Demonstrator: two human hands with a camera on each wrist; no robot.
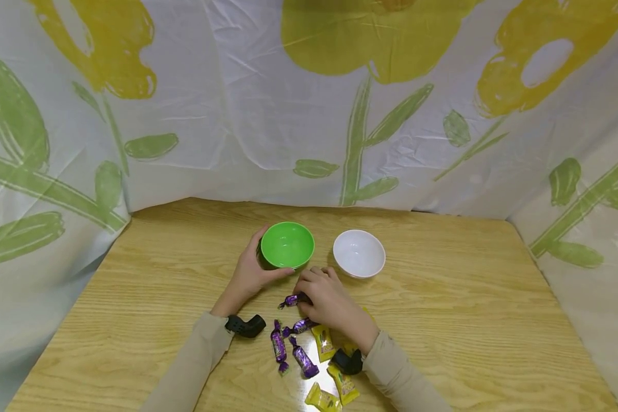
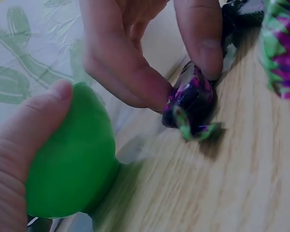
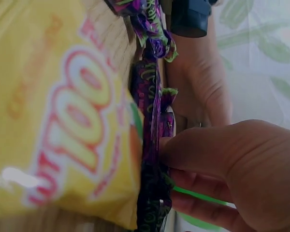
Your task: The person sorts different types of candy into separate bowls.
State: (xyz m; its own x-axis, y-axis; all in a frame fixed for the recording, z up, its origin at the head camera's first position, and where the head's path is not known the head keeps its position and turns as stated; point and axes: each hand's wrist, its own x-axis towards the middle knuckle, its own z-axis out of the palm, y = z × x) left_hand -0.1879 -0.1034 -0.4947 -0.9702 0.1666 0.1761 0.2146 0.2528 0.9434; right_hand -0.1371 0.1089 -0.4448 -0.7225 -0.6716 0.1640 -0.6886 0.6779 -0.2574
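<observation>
My left hand point(image 1: 249, 269) holds the green bowl point(image 1: 287, 245) by its left side, with the thumb at the near rim. My right hand point(image 1: 323, 294) is just below the bowl, pinching a purple-wrapped candy point(image 2: 195, 94) between thumb and finger, low over the tabletop. Three more purple candies point(image 1: 278, 343) lie loose between the forearms. Several yellow candy packets point(image 1: 344, 384) are spread below and under the right wrist, which partly hides them. In the right wrist view, one yellow packet point(image 3: 63, 111) fills the left side.
A white bowl point(image 1: 359, 254) stands to the right of the green one. The wooden table point(image 1: 468, 309) is enclosed by a flowered cloth point(image 1: 247, 103) at the back and sides. Each wrist wears a black device point(image 1: 245, 326).
</observation>
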